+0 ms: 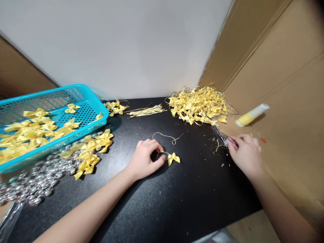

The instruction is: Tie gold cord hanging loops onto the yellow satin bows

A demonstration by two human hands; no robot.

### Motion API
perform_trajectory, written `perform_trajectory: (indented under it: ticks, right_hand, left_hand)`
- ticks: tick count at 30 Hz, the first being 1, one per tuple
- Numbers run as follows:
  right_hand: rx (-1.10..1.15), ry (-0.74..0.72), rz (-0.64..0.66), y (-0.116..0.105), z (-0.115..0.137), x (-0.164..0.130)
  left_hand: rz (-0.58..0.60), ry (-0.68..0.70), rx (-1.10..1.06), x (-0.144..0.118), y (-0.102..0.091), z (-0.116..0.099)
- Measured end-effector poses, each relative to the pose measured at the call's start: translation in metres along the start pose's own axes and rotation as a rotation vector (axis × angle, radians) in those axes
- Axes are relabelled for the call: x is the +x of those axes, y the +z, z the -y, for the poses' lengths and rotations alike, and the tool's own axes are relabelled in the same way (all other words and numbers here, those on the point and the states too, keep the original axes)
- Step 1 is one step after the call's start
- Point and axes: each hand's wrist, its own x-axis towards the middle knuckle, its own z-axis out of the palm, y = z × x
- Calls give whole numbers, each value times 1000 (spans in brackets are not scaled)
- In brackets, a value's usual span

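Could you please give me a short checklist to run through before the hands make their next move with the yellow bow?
1. Left hand on the yellow bow: ok, its fingertips touch the bow's gold loop on the black table.
2. Right hand on the scissors: ok, its fingers are at the handles; whether the blades are shut, cannot tell.
3. Loose gold cord within reach: ok, it lies just beyond the left hand.
4. Bundle of cut cords in supply: ok, near the wall.
5. Space around the bow: ok, only small scraps nearby.
6. Glue stick capped: cannot tell.
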Motion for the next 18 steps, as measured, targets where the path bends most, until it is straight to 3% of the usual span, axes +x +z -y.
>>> perform_trajectory:
  ticks: [2, 4, 7, 10, 14, 16, 18]
  right_hand:
    - [49, -14, -41, -12, 22, -3]
    - [249, -138, -70, -25, 55, -10]
    - [578, -429, 235, -38, 114, -28]
    - [638, -455, 339, -35, 156, -37]
    - [834, -472, 273, -24, 166, -25]
    - [975, -506, 163, -25, 164, -14]
    - [1084, -549, 25, -32, 167, -2]
  left_hand:
    - [60, 33, -24, -1, 1, -1]
    - [45, 42, -74, -3, 4, -3]
    - [-53, 46, -130, -6, 8, -9]
    - [-115, 110, -158, -10, 10, -16]
    - [-208, 205, -262, -15, 9, -20]
    - [-317, 91, -325, -14, 5, -21]
    - [-345, -65, -380, -10, -1, -22]
